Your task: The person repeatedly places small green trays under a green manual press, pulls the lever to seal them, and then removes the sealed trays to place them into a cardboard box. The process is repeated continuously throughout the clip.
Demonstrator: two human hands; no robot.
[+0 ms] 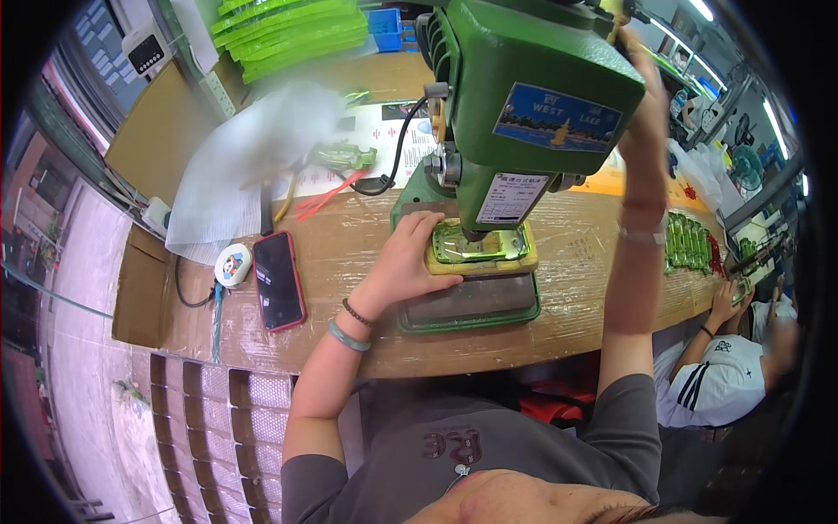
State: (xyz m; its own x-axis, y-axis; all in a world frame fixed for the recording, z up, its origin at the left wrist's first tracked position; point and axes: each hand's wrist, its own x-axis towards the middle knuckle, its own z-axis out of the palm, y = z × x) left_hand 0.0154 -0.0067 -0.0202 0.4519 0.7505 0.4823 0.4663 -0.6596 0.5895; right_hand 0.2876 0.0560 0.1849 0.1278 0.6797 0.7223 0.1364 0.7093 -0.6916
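Note:
My left hand point(414, 258) grips the left end of a yellow block point(489, 266), with the thumb along its near side and the fingers over its far side. On the block lies a shiny bright green plastic part point(511, 249). Both are under the spindle of a green bench drill press point(471, 105), whose tip sits close over the green part; whether they touch I cannot tell. The block rests on the machine's base plate point(471, 301). My right hand point(640, 92) is raised beside the machine's head, near its upper right side. Motion blurs it, and its fingers are unclear.
Left of the base lie a red-edged phone point(279, 281), a round white case point(232, 265) and translucent wrapping point(227, 179). Bright green parts are stacked at the back point(288, 35) and grouped on the right point(686, 243). Another person point(724, 375) sits at the far right.

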